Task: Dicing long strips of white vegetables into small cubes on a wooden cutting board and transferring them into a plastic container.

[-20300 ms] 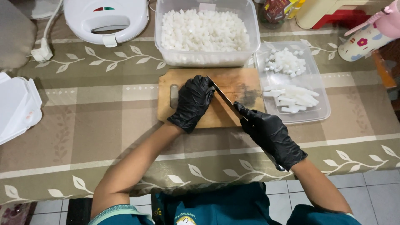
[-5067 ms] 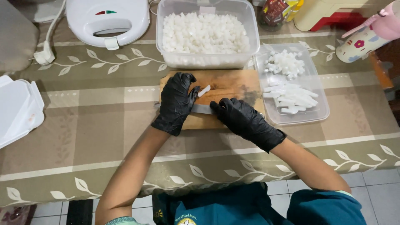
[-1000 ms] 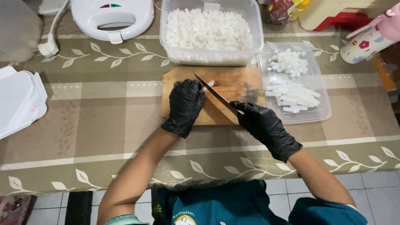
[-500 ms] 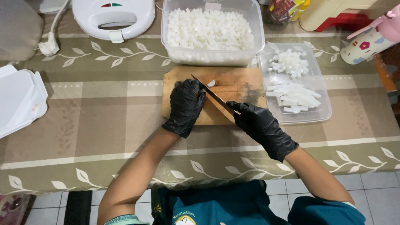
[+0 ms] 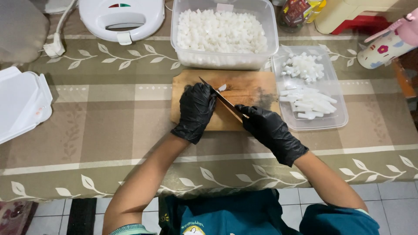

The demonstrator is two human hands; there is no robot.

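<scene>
Both my hands wear black gloves over a wooden cutting board (image 5: 250, 85). My right hand (image 5: 266, 129) grips the handle of a knife (image 5: 220, 96), whose dark blade slants up and left across the board. My left hand (image 5: 196, 109) lies curled on the board's left part, pressed against the blade's left side; what it holds down is hidden. A small white piece (image 5: 222, 87) shows just right of the blade tip.
A deep clear tub (image 5: 224, 31) of white cubes stands behind the board. A shallow clear tray (image 5: 332, 119) with white sticks and cubes lies to the right. A white sandwich maker (image 5: 121, 17) is at the back left, a white lid (image 5: 19, 102) at far left, a flowered bottle (image 5: 385, 45) at right.
The knife blade has shifted slightly left along the board against my left hand. Both hands stay in nearly the same place.
</scene>
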